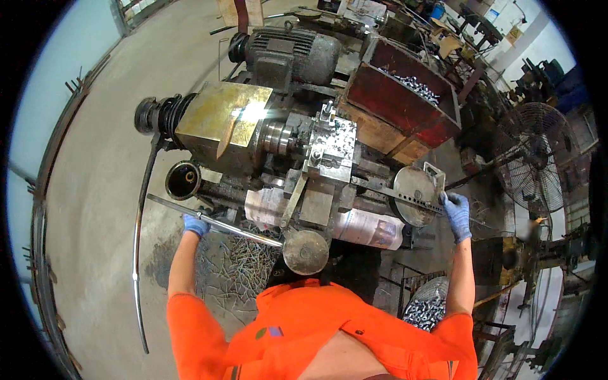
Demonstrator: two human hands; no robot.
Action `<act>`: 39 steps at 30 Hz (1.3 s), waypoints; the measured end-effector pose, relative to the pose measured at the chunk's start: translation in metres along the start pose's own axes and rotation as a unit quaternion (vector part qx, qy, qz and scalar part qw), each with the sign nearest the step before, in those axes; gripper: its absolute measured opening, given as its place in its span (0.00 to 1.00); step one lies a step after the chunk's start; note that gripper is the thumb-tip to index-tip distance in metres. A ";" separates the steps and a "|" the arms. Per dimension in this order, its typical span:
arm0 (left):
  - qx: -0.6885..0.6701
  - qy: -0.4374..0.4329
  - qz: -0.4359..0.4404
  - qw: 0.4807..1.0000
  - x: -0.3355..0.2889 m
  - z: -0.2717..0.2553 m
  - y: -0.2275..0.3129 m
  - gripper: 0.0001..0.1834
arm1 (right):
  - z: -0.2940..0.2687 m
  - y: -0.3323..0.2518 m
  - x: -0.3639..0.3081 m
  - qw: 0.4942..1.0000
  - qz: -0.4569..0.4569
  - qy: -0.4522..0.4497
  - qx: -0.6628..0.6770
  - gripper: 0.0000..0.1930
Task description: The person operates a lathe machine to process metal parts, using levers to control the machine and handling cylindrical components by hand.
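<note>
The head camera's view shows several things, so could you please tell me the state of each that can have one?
Left hand: gloved, at the long metal bar, grip unclear
Right hand: gloved, by the perforated bar, grip unclear
Red bin: open-topped, partly filled with small metal parts
Mesh basket: open-topped, holding small metal parts
Dark round cup: open
Fan: running or stopped, cannot tell
Motor: running or stopped, cannot tell

A bare grey floor stretches beside a pale blue wall on the left. A large caged fan (537, 149) stands at the right, below a whitish wall (531, 54).
</note>
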State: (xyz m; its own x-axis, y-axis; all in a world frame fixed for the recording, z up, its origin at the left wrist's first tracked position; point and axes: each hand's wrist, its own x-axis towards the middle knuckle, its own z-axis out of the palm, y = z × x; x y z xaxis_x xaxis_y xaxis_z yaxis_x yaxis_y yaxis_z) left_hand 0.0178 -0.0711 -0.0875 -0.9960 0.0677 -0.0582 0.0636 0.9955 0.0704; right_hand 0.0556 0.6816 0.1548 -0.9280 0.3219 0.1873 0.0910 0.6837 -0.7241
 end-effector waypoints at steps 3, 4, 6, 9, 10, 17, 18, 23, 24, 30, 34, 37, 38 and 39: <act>-0.008 -0.019 -0.079 0.997 -0.018 0.012 -0.014 0.13 | -0.011 0.024 0.007 0.998 0.036 0.026 -0.052 0.12; 0.036 -0.043 -0.069 0.996 -0.023 0.001 -0.010 0.13 | -0.020 0.031 0.004 0.994 0.040 0.041 -0.094 0.12; 0.088 -0.143 -0.130 0.977 -0.023 -0.048 0.017 0.17 | -0.045 0.070 0.001 0.987 0.017 0.044 -0.155 0.14; -0.032 -0.153 -0.178 0.972 -0.048 -0.053 -0.021 0.22 | -0.074 0.120 0.010 0.916 -0.033 -0.007 -0.401 0.24; -0.058 -0.134 -0.200 0.969 -0.054 -0.068 -0.021 0.22 | -0.076 0.123 0.011 0.900 0.015 -0.065 -0.431 0.25; -0.550 0.197 -0.293 0.757 -0.066 -0.114 -0.025 0.20 | -0.078 0.151 0.000 0.832 0.188 -0.103 -0.512 0.23; -0.567 0.212 -0.317 0.730 -0.065 -0.116 -0.022 0.20 | -0.076 0.152 -0.009 0.839 0.190 -0.087 -0.503 0.22; -0.608 0.273 -0.393 0.634 -0.037 -0.118 -0.002 0.20 | -0.073 0.169 -0.082 0.864 0.157 0.002 -0.479 0.20; -0.608 0.286 -0.407 0.619 -0.032 -0.116 0.002 0.21 | -0.069 0.157 -0.100 0.882 0.172 -0.003 -0.438 0.20; -0.605 0.411 -0.444 0.517 0.000 -0.107 0.043 0.09 | -0.125 0.205 -0.241 0.863 0.264 0.010 -0.430 0.19; -0.602 0.397 -0.422 0.549 0.002 -0.108 0.049 0.10 | -0.146 0.264 -0.293 0.851 0.329 0.043 -0.406 0.18; -0.609 0.420 -0.403 0.538 -0.003 -0.106 0.049 0.09 | -0.134 0.248 -0.286 0.839 0.363 0.052 -0.402 0.17; -0.615 0.415 -0.395 0.542 -0.002 -0.105 0.047 0.09 | -0.134 0.248 -0.287 0.843 0.359 0.047 -0.397 0.16; -0.621 0.409 -0.387 0.546 -0.001 -0.104 0.046 0.08 | -0.132 0.246 -0.288 0.847 0.356 0.043 -0.392 0.16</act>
State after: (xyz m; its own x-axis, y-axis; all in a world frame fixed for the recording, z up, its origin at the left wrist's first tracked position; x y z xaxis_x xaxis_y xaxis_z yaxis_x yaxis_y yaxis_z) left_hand 0.0152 -0.0323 0.0195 -0.4212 -0.8988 -0.1216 0.0172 -0.1420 0.9897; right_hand 0.3935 0.8438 0.0104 -0.5103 0.8591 -0.0397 0.8600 0.5100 -0.0170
